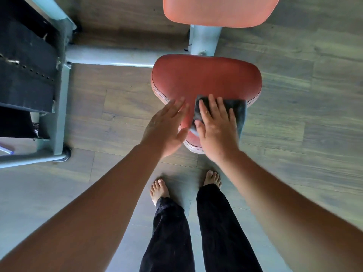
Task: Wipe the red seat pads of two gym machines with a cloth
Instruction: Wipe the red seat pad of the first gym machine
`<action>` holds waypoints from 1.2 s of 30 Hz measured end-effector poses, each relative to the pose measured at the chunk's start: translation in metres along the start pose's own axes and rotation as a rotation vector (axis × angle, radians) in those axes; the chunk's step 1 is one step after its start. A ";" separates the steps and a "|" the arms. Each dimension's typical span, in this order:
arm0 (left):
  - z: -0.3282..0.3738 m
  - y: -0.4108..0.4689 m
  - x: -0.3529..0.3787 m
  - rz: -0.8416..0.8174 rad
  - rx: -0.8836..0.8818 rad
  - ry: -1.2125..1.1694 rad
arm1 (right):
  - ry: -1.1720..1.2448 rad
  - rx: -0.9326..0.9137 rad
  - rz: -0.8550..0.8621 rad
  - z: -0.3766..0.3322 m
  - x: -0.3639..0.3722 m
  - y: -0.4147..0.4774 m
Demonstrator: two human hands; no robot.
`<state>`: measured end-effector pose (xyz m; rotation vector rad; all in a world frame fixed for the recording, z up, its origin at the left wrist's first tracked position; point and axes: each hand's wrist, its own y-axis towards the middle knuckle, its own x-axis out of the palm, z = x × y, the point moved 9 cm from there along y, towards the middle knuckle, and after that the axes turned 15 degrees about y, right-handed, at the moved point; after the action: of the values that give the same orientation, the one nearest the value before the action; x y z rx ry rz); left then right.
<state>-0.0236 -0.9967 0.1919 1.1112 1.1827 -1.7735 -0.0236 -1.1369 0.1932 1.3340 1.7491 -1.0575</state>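
The right hand (216,126) presses flat on the grey cloth (236,107) at the near right edge of the red seat pad (206,79). The left hand (167,124) is open beside the pad's left edge. The cloth overhangs, so a sideways stroke could drag it off.

Arms fwd, L hand (167,127), R hand (217,128) flat, fingers prob. straight.

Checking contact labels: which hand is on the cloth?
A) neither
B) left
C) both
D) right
D: the right hand lies flat on the grey cloth atop the red seat pad; the left hand is open beside it, off the cloth.
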 end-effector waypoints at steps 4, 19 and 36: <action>0.011 0.008 0.003 0.020 0.043 0.021 | 0.066 -0.126 -0.069 0.008 0.002 -0.024; 0.009 0.029 0.012 -0.006 0.017 0.155 | 0.058 -0.081 -0.055 0.044 -0.010 0.021; 0.008 0.027 0.014 -0.019 -0.010 0.117 | -0.012 0.163 0.020 0.072 -0.028 0.097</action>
<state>-0.0065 -1.0143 0.1723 1.2153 1.2738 -1.7347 0.0806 -1.1998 0.1677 1.4377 1.6670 -1.2152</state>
